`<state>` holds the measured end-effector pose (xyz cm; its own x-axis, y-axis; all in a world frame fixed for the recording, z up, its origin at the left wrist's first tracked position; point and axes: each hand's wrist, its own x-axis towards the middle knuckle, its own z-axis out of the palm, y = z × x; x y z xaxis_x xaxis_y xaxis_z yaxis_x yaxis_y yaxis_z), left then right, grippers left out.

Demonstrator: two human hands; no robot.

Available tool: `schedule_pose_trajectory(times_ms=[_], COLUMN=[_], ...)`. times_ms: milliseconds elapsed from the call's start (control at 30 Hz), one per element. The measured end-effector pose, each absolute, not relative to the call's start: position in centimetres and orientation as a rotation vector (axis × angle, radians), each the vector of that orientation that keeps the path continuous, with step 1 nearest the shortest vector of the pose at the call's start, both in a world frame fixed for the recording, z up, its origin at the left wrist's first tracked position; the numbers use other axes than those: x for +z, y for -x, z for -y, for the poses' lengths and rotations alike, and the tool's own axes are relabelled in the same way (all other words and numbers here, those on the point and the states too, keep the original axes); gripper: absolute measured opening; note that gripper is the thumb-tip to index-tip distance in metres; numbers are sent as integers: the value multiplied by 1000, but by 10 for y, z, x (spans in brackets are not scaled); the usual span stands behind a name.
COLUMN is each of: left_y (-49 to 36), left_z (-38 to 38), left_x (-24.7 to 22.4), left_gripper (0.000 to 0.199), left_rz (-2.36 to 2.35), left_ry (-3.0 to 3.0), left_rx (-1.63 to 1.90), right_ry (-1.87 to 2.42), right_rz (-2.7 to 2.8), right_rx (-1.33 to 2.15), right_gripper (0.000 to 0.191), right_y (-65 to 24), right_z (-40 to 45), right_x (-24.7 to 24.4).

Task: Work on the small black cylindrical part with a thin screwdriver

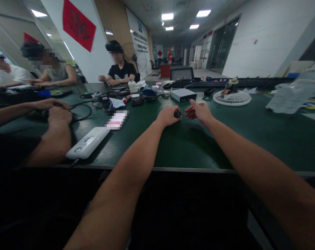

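Above the green table, my left hand (168, 116) is closed around a small black cylindrical part (177, 114), whose round end faces right. Close by on the right, my right hand (200, 111) has its fingers curled together, with the thumb raised. A thin, light-coloured piece (184, 113) sticks out from its fingertips towards the black part. Whether the two touch is too small to tell, and most of the thin piece is hidden by the fingers.
Beyond my hands stand a grey-white box (182, 94), a small black tray (209, 91) and a white fan grille (231, 98). A white power bank-like device (88, 142) and a phone (117, 119) lie left, beside a co-worker's hands (59, 110) and black cables (82, 113).
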<state>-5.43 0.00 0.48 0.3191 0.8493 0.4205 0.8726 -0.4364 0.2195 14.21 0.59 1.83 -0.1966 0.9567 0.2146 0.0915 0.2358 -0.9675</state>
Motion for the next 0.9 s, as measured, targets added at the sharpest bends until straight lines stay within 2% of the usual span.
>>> schedule_pose_trajectory(times_ms=[200, 333, 533, 700, 900], left_y=[54, 56, 55, 56, 53], left_z=[0, 0, 0, 1, 1], left_x=[6, 6, 6, 7, 6], left_gripper=[36, 37, 39, 38, 39], left_rz=[1648, 1661, 1665, 1691, 1667], left_ry=[2507, 2500, 2518, 2491, 2514], left_rx=[-737, -752, -749, -772, -754], right_ry=[1026, 994, 1015, 970, 1048], right_rz=[1522, 1541, 1604, 1591, 1581], right_rx=[1083, 1141, 1020, 1102, 1030], right_gripper=[61, 61, 64, 66, 57], right_y=[-144, -144, -143, -143, -143], right_z=[-8, -7, -6, -5, -6], right_x=[18, 18, 18, 19, 19])
